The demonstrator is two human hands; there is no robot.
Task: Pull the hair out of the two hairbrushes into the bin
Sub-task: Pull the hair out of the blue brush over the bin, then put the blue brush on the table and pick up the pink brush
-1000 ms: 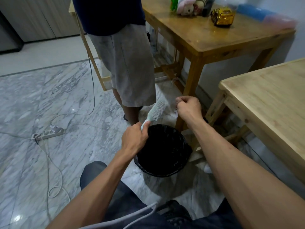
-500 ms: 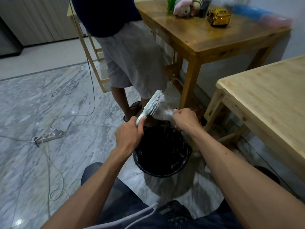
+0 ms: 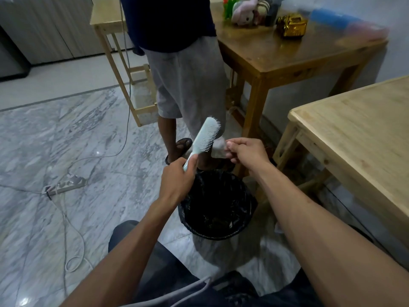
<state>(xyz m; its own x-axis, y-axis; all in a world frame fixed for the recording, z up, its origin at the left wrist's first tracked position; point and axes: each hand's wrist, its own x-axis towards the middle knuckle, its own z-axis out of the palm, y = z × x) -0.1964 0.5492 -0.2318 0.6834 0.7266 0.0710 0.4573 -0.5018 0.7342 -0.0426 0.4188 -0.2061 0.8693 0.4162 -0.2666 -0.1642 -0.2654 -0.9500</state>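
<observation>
Down on the marble floor (image 3: 66, 134), right between the seated person's knees, sits the bin (image 3: 218, 204), round and lined with a black bag; the liner is crinkled and glossy, and whatever lies at the bottom is too dark to make out. Above its far rim the left hand (image 3: 177, 180) is wrapped around the handle of a pale blue hairbrush (image 3: 204, 138), head tilted up and away, bristles facing right. Just beside those bristles the right hand (image 3: 245, 152) has thumb and fingertips pinched together on a faint greyish wisp of hair (image 3: 218, 148) that sits between the fingers and the brush; only one brush is in sight.

Behind the bin, a second person (image 3: 183, 80) stands in grey shorts and sandals, feet close to the rim. A light wooden table (image 3: 363, 134) fills the right side, its top bare where visible. Further back, a darker wooden table (image 3: 287, 54) carries a gold toy car (image 3: 292, 26) and a pink plush toy (image 3: 245, 13). Off to the left, a power strip (image 3: 66, 185) lies on the marble with white cable looping toward the near edge.
</observation>
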